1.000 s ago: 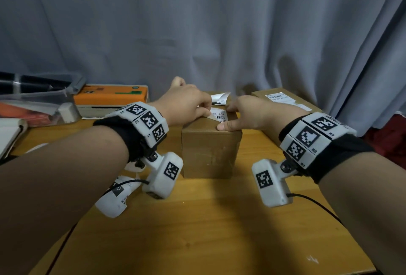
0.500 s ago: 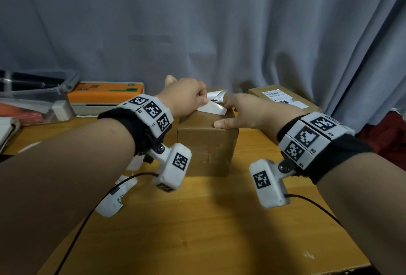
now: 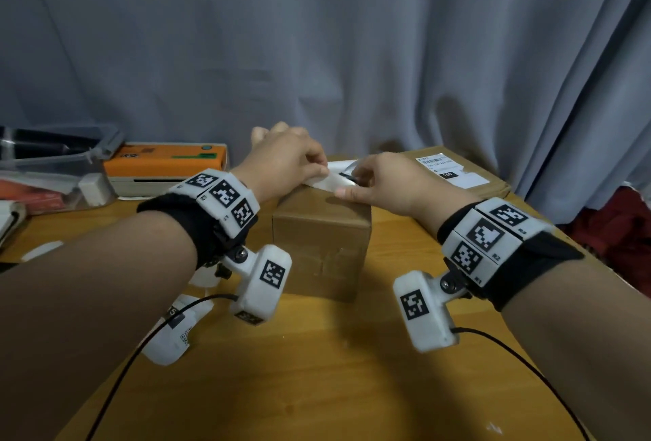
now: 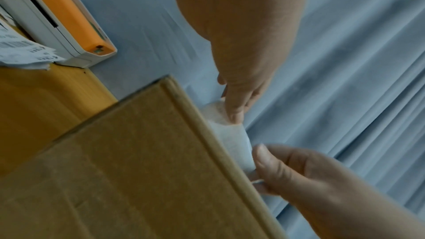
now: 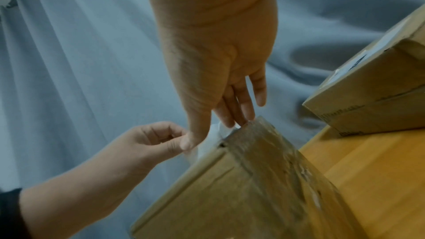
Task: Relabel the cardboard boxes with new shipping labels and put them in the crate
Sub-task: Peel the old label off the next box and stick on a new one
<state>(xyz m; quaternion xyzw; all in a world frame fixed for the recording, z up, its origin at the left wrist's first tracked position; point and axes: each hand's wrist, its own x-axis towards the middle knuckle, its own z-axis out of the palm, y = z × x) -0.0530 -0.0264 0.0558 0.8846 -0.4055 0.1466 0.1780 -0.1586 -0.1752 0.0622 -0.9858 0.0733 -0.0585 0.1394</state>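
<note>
Grey curtain hangs behind the wooden desk (image 3: 317,387), filling the whole back of the view. At the desk's back left edge sits an orange-topped printer (image 3: 169,162), with loose printed slips (image 4: 20,50) in front of it.

At the middle of the desk stands the box (image 3: 320,239) I am working on. My left grip (image 3: 281,162) comes over its top from the left, fingers curled narrow and pinching the near end of the white label (image 3: 334,176). The label lies across the box's top, its long axis running left to right between my hands, and part of it is lifted off the cardboard. I judge this to be peeling or laying the label; I cannot tell which.

My right grip (image 3: 380,179) meets it from the right. Thumb and fingers reach out fairly straight onto the label's far end and the box's top edge, pressing there, not closing round anything. Both hands are on the label, thumbs nearly touching, so neither is nearer. The next pull or smoothing stroke runs along that left-right axis, with the right hand as anchor.

Toward the back right corner lies a second box (image 3: 458,172), flatter, with a label on top. No crate is in view.
</note>
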